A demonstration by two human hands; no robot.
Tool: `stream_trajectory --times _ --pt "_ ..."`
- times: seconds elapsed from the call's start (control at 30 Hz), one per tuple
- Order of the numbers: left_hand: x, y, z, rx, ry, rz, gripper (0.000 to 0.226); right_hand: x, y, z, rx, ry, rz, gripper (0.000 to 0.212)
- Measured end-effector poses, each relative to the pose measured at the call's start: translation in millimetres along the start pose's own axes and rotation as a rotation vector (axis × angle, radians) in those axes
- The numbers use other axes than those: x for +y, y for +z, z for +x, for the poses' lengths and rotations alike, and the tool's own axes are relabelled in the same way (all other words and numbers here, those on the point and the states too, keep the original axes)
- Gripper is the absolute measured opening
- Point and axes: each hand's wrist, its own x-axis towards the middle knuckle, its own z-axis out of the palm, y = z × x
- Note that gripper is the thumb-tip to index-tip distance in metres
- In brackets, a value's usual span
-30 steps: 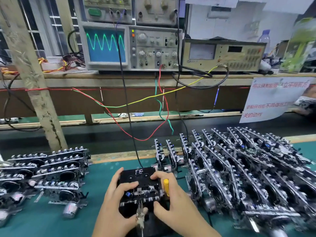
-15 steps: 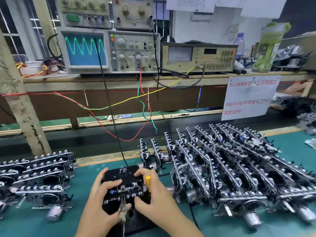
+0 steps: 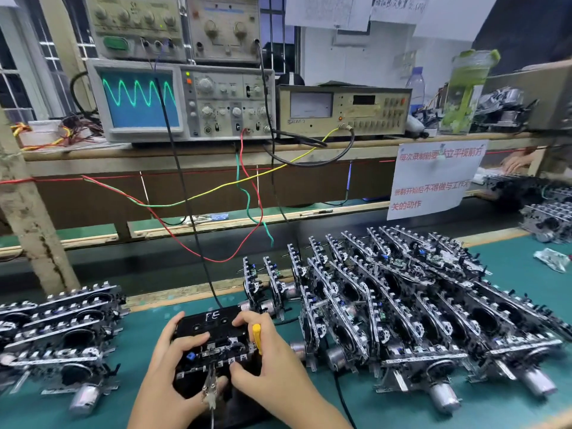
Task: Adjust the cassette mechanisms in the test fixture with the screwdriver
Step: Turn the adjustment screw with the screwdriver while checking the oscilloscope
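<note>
A black test fixture (image 3: 213,323) marked "FE" lies on the green mat at the bottom centre, with a cassette mechanism (image 3: 216,351) seated in it. My left hand (image 3: 167,370) grips the fixture's left side, fingers curled over the mechanism's top. On the right side, my right hand (image 3: 266,366) holds the fixture and mechanism, and a yellow-handled screwdriver (image 3: 257,337) is tucked in its fingers. The screwdriver's tip is hidden. A metal alligator clip (image 3: 210,388) is clamped on the mechanism's near edge.
Many cassette mechanisms (image 3: 402,305) stand in rows to the right, and a smaller stack (image 3: 62,329) lies at the left. An oscilloscope (image 3: 179,100) with a green wave and a meter (image 3: 343,111) sit on the shelf. Coloured wires (image 3: 247,193) hang down. A paper notice (image 3: 433,178) hangs at the right.
The view has shifted, so the bench slides left and up in frame. My hands keep the same hold on the fixture and mechanism.
</note>
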Motion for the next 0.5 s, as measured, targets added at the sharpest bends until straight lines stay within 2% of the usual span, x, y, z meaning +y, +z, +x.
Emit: stream_trajectory --times 0.3,0.5 --pt "0.9 -5.9 2.9 -0.049 -0.033 0.000 0.073 2.4 3.3 1.6 0.004 0.016 0.022 0.052" --pt "7.4 -40.3 11.9 -0.298 0.014 0.076 0.075 -0.9 0.6 0.9 0.015 0.002 -0.037 0.045"
